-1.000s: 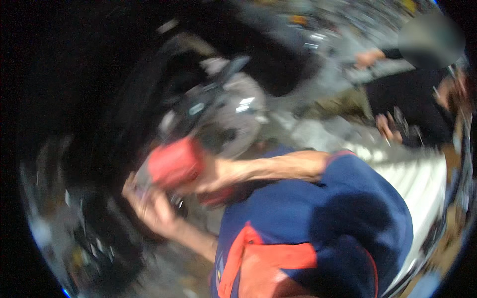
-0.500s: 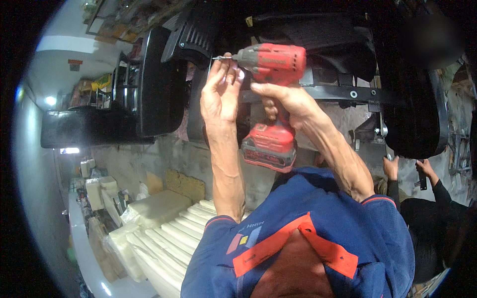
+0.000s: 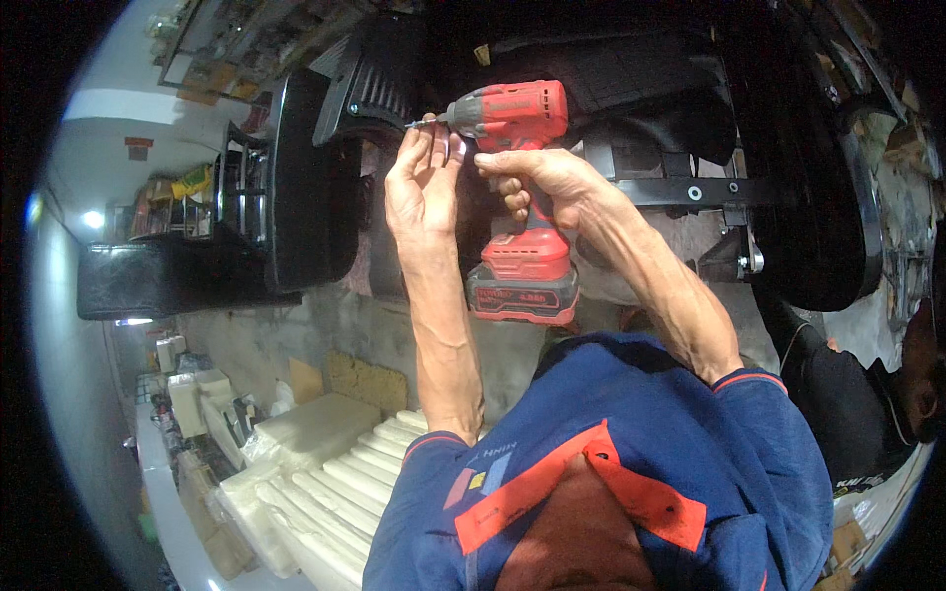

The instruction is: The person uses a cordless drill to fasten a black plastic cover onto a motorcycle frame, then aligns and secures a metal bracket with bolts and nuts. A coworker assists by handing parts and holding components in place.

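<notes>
A red and black cordless impact driver (image 3: 517, 108) is held level in front of me, its nose toward the left and its battery (image 3: 524, 288) hanging below. My right hand (image 3: 547, 182) is wrapped round its handle. My left hand (image 3: 424, 187) is raised at the nose, palm toward me. Its thumb and fingertips are closed on the thin metal bit (image 3: 422, 124); whether a screw sits on the tip is too small to tell. Beyond the driver lies a black padded piece (image 3: 611, 89) with a black metal bar (image 3: 680, 191) bolted across it.
Black padded seat parts (image 3: 315, 187) stand to the left, beside a ribbed black plate (image 3: 379, 84). Pale foam rolls (image 3: 340, 488) and blocks lie at lower left. A co-worker in a black shirt (image 3: 838, 414) is close on the right, near a bolted bracket (image 3: 751, 262).
Both my hands and the driver have shifted a little left, and the battery has swung slightly left. The co-worker's hands have gone from view, and their body now leans in at right.
</notes>
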A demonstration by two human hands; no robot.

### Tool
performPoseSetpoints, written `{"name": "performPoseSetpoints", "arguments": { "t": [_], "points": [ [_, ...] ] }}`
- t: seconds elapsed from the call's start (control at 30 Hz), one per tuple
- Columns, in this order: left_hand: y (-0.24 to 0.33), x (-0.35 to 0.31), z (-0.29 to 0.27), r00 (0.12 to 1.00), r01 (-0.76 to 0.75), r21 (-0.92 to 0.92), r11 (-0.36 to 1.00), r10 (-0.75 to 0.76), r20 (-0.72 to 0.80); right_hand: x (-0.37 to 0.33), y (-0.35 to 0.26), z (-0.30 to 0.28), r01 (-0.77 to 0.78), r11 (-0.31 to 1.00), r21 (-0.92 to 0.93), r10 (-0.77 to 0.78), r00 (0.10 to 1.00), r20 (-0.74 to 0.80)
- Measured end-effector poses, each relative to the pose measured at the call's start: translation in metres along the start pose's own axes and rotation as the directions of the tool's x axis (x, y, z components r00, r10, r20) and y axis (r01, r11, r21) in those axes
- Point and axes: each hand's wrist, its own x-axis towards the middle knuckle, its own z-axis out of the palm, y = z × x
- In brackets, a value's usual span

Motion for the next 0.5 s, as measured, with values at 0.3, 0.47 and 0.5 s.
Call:
{"name": "performPoseSetpoints", "arguments": {
  "t": [0.3,0.47,0.5],
  "points": [
    [0.071,-0.040,0.017,0.842,-0.408,0.858,0.313,0.492,0.221,0.013,-0.023,0.001,-0.083,0.996,-0.046,0.083,0.997,0.002],
    [0.081,0.016,0.003,0.868,-0.420,0.877,0.234,0.385,0.313,0.015,-0.022,0.003,-0.097,0.994,-0.041,0.097,0.995,0.002],
    [0.077,0.020,-0.002,0.873,-0.371,0.901,0.222,0.414,0.258,0.017,-0.022,0.003,-0.106,0.994,-0.038,0.106,0.994,-0.004]
  ]
}}
